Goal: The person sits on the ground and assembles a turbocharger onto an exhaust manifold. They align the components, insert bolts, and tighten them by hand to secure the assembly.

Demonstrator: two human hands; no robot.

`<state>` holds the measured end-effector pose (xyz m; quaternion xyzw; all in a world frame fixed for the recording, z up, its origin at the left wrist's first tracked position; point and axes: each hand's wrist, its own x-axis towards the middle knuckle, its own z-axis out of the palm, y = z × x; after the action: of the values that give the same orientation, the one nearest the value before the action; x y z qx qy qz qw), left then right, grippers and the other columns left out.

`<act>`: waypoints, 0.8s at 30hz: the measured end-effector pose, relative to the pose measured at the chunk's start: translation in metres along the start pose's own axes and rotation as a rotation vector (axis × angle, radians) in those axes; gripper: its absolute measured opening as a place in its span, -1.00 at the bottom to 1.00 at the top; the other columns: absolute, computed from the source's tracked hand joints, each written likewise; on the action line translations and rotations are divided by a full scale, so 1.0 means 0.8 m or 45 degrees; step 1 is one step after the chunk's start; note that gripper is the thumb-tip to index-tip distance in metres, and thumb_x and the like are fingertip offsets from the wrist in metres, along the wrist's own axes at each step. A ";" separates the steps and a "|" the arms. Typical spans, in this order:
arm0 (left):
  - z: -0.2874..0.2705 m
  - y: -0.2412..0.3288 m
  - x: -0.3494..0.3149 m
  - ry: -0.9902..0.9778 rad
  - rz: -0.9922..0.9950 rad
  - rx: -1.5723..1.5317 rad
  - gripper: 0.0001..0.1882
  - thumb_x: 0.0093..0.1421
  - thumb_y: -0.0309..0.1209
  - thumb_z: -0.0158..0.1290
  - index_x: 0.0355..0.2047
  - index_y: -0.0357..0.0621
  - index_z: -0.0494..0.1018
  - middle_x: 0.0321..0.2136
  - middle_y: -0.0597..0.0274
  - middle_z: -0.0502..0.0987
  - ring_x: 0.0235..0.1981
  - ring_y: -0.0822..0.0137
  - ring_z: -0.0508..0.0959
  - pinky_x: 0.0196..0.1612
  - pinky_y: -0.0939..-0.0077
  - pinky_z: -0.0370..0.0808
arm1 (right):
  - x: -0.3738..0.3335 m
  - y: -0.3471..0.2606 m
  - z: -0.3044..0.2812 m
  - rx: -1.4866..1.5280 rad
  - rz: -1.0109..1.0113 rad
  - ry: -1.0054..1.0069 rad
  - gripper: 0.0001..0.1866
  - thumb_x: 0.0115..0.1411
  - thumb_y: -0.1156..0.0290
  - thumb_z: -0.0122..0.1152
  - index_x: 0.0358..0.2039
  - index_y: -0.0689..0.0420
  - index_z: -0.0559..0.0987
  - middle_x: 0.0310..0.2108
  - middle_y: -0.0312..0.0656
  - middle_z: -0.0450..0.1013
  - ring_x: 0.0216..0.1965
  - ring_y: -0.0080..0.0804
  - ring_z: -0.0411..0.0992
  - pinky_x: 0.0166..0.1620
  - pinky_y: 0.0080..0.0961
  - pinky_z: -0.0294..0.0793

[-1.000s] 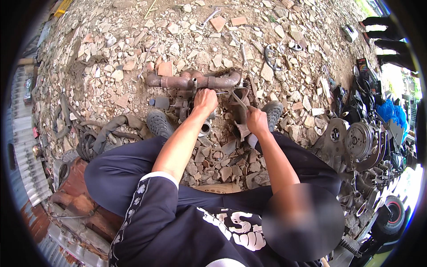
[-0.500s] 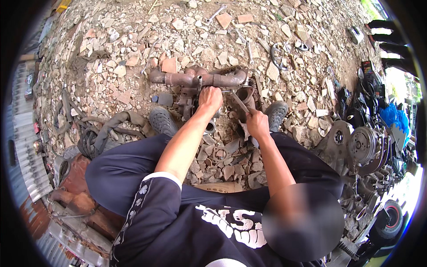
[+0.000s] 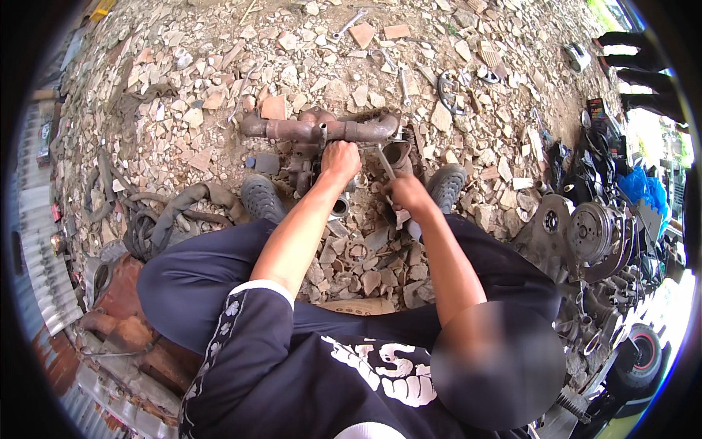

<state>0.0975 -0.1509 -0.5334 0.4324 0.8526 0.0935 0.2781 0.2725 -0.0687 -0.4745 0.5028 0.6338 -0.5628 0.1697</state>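
In the head view, the person is sitting over rubble-strewn ground, and the left hand [image 3: 341, 159] is closing in a fist on the middle of a rusty brown cast-metal manifold pipe [image 3: 322, 129], which is lying crosswise on the stones just beyond both hands. The right hand [image 3: 406, 193] is curling tightly around the lower end of a slim grey metal tool [image 3: 385, 162], probably a wrench, though its head is too small to tell; the shaft is slanting up from that hand toward the pipe's right end, just beside the left hand. A grey rubber clog [image 3: 260, 197] is resting just left of the left forearm, and a second grey clog [image 3: 447, 185] is sitting just right of the right hand. Well to the right of the right hand, a heap of dark round machine parts [image 3: 585, 234] is lying at the rim.
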 end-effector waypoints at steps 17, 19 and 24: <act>0.043 -0.016 0.008 0.223 0.209 -0.128 -0.61 0.39 -0.29 -0.09 -0.41 -0.19 0.67 -0.39 -0.05 0.68 -0.29 -0.04 0.71 -0.13 0.03 0.60 | -0.015 -0.008 0.081 0.019 0.043 0.295 -0.61 0.36 0.27 0.15 0.03 0.31 0.45 -0.29 0.01 0.47 -0.25 -0.14 0.47 -0.25 -0.26 0.49; 0.045 -0.006 0.005 0.146 0.281 0.158 -0.71 0.35 -0.30 -0.03 -0.31 -0.01 0.71 -0.30 0.13 0.71 -0.18 0.12 0.70 -0.09 0.15 0.61 | -0.019 0.000 0.055 0.404 0.093 0.117 -0.79 0.43 0.32 0.10 -0.06 0.17 0.47 -0.49 -0.32 0.34 -0.54 -0.50 0.31 -0.55 -0.48 0.34; 0.045 0.018 0.009 0.064 0.303 0.342 -0.81 0.28 -0.34 0.08 -0.35 0.09 0.72 -0.35 0.27 0.73 -0.21 0.30 0.73 -0.21 0.33 0.63 | -0.046 -0.028 -0.008 0.800 0.292 -0.122 -0.85 0.45 0.34 0.08 -0.06 0.09 0.48 -0.57 -0.49 0.19 -0.70 -0.70 0.03 -0.65 -0.64 0.00</act>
<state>0.1238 -0.1394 -0.5608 0.5611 0.8069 0.0217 0.1834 0.2721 -0.0762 -0.4317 0.5714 0.3597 -0.7310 0.0983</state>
